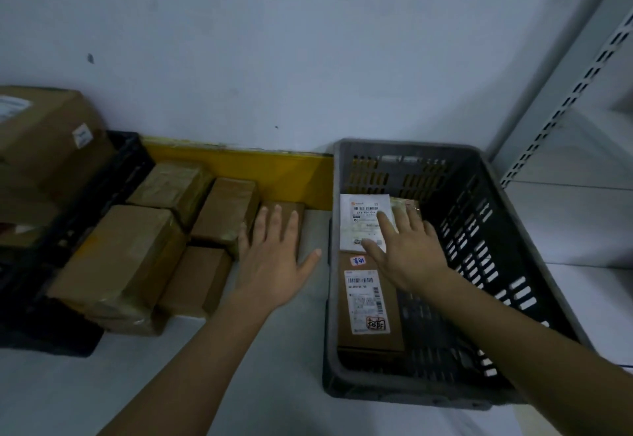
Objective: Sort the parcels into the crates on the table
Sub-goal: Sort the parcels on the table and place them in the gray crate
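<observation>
Two bare forearms come into view from the bottom edge, one on each side. No sleeve shows on either arm up to where the picture cuts them off. The left hand (274,257) is bare: no glove, ring or band shows on the back of it or on the wrist. The right hand (407,247) is likewise ungloved, its wrist uncovered, with no watch or bracelet showing. The fingernails that show on the left hand are short and plain.

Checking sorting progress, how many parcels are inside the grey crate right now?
2: a white-labelled parcel at the far end under the right hand, a brown box nearer. The hand may hide more.
</observation>
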A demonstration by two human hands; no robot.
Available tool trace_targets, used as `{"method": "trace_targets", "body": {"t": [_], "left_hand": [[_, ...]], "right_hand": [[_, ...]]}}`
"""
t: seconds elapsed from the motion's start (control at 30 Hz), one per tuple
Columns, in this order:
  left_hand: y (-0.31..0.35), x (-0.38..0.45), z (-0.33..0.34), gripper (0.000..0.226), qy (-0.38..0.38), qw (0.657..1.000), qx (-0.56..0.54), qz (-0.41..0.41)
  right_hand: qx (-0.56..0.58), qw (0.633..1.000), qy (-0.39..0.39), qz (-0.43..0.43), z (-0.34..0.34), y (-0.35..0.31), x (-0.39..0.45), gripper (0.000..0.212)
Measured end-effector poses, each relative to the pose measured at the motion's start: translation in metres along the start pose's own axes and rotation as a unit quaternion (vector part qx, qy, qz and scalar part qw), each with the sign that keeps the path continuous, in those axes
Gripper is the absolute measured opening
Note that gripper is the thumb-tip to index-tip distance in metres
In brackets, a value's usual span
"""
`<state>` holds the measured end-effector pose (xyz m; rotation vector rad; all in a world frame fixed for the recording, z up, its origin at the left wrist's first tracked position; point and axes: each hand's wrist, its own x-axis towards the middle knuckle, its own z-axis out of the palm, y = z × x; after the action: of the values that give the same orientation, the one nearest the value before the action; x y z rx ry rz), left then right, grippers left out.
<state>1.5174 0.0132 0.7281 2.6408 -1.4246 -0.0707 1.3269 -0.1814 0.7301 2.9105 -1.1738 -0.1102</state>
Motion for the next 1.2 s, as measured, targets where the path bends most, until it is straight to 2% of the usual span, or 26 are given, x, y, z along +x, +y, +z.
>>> {"method": "trace_targets", "body": {"t": [0.2, 0.3, 0.43, 0.63, 0.93, 1.07, 1.2], "left_hand": [[-0.063, 0.018, 0.005, 0.088, -0.018, 0.999, 0.022, -0.029], [-0.099, 0.025, 0.008, 0.09, -0.049, 0.998, 0.021, -0.038], [-0.146, 0.039, 0.012, 0.09, -0.079, 0.997, 0.005, -0.023], [-0.185, 0.062, 0.038, 0.088, -0.124, 0.992, -0.013, -0.006], [-0.199, 0.089, 0.089, 0.086, -0.191, 0.982, -0.005, -0.002], [-0.201, 0.088, 0.105, 0.082, -0.165, 0.985, 0.044, 0.0], [-0.201, 0.087, 0.109, 0.082, -0.136, 0.989, 0.058, 0.003]], "right_hand": [[0.041, 0.994, 0.099, -0.036, -0.028, -0.081, 0.02, 0.088], [0.048, 0.993, 0.103, -0.044, -0.019, -0.129, 0.038, 0.091], [0.053, 0.998, 0.04, -0.005, 0.005, -0.177, 0.066, 0.09], [0.071, 0.988, -0.091, 0.105, 0.081, -0.204, 0.08, 0.088], [0.116, 0.967, -0.163, 0.158, 0.17, -0.217, 0.111, 0.095], [0.153, 0.954, -0.186, 0.179, 0.199, -0.222, 0.127, 0.079], [0.268, 0.917, -0.192, 0.226, 0.212, -0.226, 0.14, 0.063]]}}
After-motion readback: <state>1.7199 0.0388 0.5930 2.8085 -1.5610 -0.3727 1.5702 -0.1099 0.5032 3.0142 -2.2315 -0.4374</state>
